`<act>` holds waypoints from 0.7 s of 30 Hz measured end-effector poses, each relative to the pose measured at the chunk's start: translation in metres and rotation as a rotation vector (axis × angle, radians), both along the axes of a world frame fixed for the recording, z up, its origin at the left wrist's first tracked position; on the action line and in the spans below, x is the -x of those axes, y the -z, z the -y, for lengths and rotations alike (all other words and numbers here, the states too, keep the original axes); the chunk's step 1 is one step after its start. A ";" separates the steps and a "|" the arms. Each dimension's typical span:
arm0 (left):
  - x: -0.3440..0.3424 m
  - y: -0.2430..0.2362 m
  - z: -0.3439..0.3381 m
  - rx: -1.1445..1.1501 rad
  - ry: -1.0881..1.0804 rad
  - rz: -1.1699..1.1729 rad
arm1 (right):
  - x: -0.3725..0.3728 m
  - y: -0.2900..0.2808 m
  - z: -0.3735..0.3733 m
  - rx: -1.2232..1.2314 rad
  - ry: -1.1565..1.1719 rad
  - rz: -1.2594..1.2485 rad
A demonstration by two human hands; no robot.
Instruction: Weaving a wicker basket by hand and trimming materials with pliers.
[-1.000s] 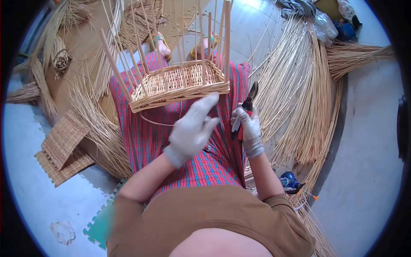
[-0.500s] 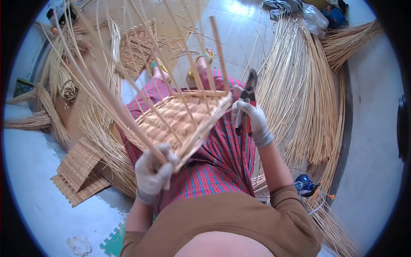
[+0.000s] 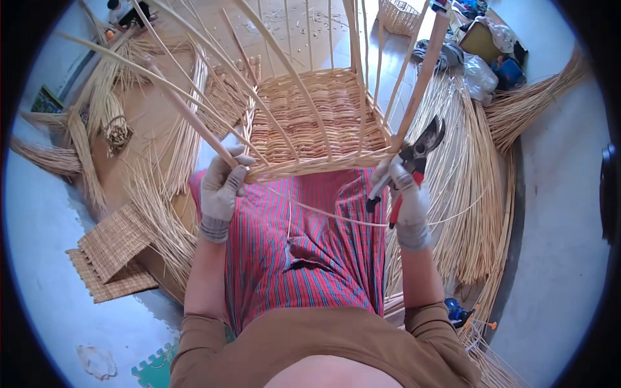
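Observation:
A half-woven wicker basket (image 3: 323, 123) is tilted up over my lap, its flat woven base facing me and long upright stakes fanning outward. My left hand (image 3: 220, 191), in a grey glove, grips the basket's near left corner at a thick stake. My right hand (image 3: 404, 197), also gloved, holds pruning shears (image 3: 414, 158) with red and dark handles and touches the basket's near right corner. A loose thin reed (image 3: 336, 216) trails from the basket across my red striped skirt.
Bundles of long pale reeds (image 3: 466, 187) lie on the floor to my right, more reed bundles (image 3: 103, 123) to my left. Flat woven mats (image 3: 113, 252) lie at lower left. A small finished basket (image 3: 398, 16) and bags stand far ahead.
The basket has been lifted and turned so its base faces me squarely. My left hand moved from the lower rim to the left corner; my right hand kept the shears.

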State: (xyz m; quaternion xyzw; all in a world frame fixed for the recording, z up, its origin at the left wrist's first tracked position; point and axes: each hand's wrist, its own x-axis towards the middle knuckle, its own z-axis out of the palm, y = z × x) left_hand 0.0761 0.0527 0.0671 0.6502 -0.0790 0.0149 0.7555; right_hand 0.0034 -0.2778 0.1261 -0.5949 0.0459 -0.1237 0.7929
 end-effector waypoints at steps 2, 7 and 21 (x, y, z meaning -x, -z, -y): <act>0.017 0.023 -0.005 0.040 0.005 -0.039 | 0.012 0.020 -0.008 -0.066 -0.009 0.020; 0.044 0.078 -0.022 0.054 0.018 -0.181 | 0.020 0.100 -0.036 -0.034 0.045 -0.262; 0.075 0.039 0.011 -1.062 0.552 0.511 | 0.035 0.104 -0.067 1.044 0.115 -0.245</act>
